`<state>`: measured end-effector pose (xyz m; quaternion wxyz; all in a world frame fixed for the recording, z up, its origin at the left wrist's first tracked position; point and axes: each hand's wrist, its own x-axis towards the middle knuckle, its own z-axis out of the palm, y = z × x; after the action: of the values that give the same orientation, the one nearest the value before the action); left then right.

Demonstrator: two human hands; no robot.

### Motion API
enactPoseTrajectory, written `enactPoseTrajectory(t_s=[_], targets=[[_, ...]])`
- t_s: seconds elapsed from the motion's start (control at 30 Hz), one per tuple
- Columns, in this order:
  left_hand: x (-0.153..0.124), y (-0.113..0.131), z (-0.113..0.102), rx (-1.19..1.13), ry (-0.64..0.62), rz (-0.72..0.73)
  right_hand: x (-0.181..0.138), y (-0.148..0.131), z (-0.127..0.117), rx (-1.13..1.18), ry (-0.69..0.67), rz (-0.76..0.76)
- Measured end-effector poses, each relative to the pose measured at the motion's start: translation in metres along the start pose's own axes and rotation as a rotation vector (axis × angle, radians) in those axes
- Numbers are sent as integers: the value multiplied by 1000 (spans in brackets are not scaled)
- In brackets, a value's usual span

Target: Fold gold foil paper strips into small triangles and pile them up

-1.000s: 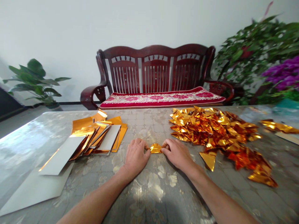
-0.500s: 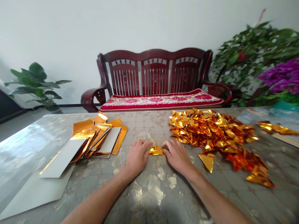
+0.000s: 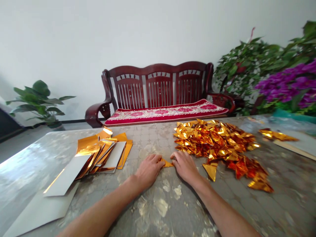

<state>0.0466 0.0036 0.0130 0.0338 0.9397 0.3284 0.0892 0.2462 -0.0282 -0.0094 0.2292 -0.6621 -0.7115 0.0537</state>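
Note:
A small folded piece of gold foil paper [image 3: 168, 163] lies on the table between my two hands. My left hand [image 3: 151, 168] is closed on its left end, thumb and fingers covering that part. At the other end, my right hand [image 3: 184, 165] pinches the right tip with curled fingers. To the left rests a loose stack of gold foil sheets [image 3: 98, 151], some with their pale backs up. A large heap of folded gold foil pieces [image 3: 212, 136] spreads just beyond my right hand, with a single folded triangle [image 3: 210, 171] at its near edge.
The patterned table [image 3: 138, 210] fills the foreground. Pale sheets [image 3: 44, 209] lie at the left. Clear plastic [image 3: 261, 123] and a board [image 3: 296, 149] sit at the far right. A wooden bench [image 3: 158, 89] stands behind, between a potted plant [image 3: 39, 102] and purple flowers [image 3: 288, 85].
My left hand has moved over more of the foil piece, which now looks flatter and narrower. The view has tilted up and turned slightly right.

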Motion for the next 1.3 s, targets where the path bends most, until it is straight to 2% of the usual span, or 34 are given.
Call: enactPoseTrajectory(t_s=[0.2,0.33,0.43,0.6,0.8,0.93,1.0,1.13,1.23,1.3], targets=[[18,-4,9,-149,15,-119,2,9,3,214,82,56],[24,-6,6,-225,34,-201,-1,7,1,276,85,-54],[27,-7,0,-264,-2,-274,-4,3,0,276,64,-129],[29,-8,-2,-233,-72,-425,-5,0,-2,290,49,-100],[19,-1,4,-273,52,-442,-3,-3,-2,267,50,-61],[10,7,9,-470,52,-475,-3,-5,-4,298,22,-59],[7,9,13,-577,94,-493,-4,-5,-4,345,-1,-51],[4,9,22,-900,196,-425,-6,-9,-3,541,-47,-30],[3,9,26,-1137,228,-378,-6,-16,-3,709,-67,-26],[2,10,27,-1214,228,-379,-7,-21,-4,767,-46,-14]])
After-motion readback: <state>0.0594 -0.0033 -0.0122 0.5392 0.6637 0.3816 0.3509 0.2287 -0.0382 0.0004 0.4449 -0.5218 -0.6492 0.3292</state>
